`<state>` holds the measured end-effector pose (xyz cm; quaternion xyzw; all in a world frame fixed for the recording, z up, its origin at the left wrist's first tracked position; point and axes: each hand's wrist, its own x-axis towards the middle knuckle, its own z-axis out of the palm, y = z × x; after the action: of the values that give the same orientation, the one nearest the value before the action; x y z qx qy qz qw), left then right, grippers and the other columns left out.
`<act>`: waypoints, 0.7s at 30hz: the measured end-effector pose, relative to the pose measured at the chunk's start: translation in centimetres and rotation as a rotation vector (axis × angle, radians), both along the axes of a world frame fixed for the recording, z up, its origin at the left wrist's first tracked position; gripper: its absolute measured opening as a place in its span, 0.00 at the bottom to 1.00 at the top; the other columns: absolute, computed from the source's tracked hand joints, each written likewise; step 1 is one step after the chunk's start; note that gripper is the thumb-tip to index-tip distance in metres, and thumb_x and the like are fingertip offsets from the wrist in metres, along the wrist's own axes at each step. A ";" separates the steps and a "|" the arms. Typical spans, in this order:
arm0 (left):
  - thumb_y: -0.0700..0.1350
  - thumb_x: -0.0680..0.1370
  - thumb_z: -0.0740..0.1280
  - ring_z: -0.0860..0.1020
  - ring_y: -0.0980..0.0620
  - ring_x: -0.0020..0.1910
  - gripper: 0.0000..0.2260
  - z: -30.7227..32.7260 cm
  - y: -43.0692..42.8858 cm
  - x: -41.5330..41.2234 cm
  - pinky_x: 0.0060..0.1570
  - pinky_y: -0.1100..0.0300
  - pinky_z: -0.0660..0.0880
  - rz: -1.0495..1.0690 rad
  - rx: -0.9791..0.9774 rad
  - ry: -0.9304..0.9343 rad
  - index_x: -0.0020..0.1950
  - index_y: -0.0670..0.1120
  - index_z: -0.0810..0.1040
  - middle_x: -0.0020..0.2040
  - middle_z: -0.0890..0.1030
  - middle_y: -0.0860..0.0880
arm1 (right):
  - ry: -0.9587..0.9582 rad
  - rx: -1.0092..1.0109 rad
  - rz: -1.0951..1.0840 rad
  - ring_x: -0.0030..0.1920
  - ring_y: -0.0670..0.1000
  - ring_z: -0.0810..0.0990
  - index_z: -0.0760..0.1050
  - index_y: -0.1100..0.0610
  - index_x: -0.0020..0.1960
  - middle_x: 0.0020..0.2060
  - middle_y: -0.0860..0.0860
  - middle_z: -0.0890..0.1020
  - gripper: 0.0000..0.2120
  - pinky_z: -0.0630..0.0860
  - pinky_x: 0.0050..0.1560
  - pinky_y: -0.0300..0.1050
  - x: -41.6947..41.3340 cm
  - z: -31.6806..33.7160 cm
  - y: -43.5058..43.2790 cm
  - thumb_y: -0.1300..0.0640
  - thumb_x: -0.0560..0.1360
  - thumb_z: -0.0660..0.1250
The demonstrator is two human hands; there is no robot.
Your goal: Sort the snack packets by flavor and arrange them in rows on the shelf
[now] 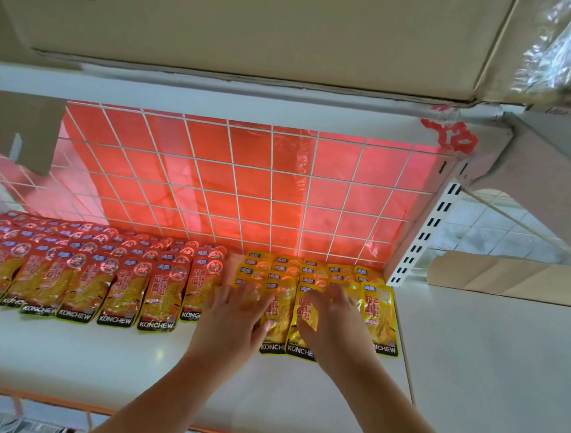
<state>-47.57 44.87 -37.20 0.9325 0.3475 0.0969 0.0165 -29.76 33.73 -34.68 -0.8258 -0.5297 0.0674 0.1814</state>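
Both hands lie flat on the yellow packets (381, 314) at the right end of the white shelf (95, 358). The left hand (235, 311) has its fingers straight and spread, resting on the group's left edge; the right hand (334, 317), fingers also spread, presses on the packets just beside it. Neither pinches anything. The yellow packets overlap in rows running back to the wire grid (245, 186). The red packets (121, 292) fill the shelf's left and middle in similar overlapping rows, with a narrow gap between the two colours. A cardboard box (258, 26) sits on the shelf above.
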 end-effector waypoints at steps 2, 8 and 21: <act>0.57 0.76 0.72 0.74 0.39 0.66 0.23 -0.6 0.0 -0.1 0.64 0.36 0.74 0.008 0.036 -0.018 0.70 0.59 0.76 0.67 0.75 0.51 | 0.009 -0.021 0.059 0.57 0.56 0.77 0.71 0.42 0.70 0.60 0.51 0.72 0.26 0.77 0.51 0.48 -1.3 -0.2 0.5 0.49 0.74 0.70; 0.59 0.80 0.62 0.71 0.41 0.65 0.20 -2.0 0.2 -0.3 0.65 0.38 0.70 -0.006 0.078 -0.080 0.73 0.61 0.72 0.69 0.74 0.51 | 0.047 -0.085 0.100 0.58 0.55 0.75 0.69 0.43 0.69 0.56 0.49 0.72 0.25 0.79 0.49 0.49 -3.1 -1.2 1.5 0.51 0.74 0.70; 0.60 0.80 0.58 0.71 0.41 0.65 0.20 -2.1 0.6 0.0 0.64 0.37 0.70 -0.014 0.031 -0.119 0.72 0.62 0.71 0.68 0.73 0.51 | 0.009 -0.065 0.143 0.59 0.52 0.73 0.69 0.41 0.70 0.57 0.46 0.72 0.26 0.78 0.50 0.47 -2.9 -1.2 1.5 0.52 0.74 0.71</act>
<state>-47.60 45.47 -39.30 0.9276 0.3380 0.1572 0.0234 -32.64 35.22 -35.85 -0.7911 -0.5839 0.1010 0.1518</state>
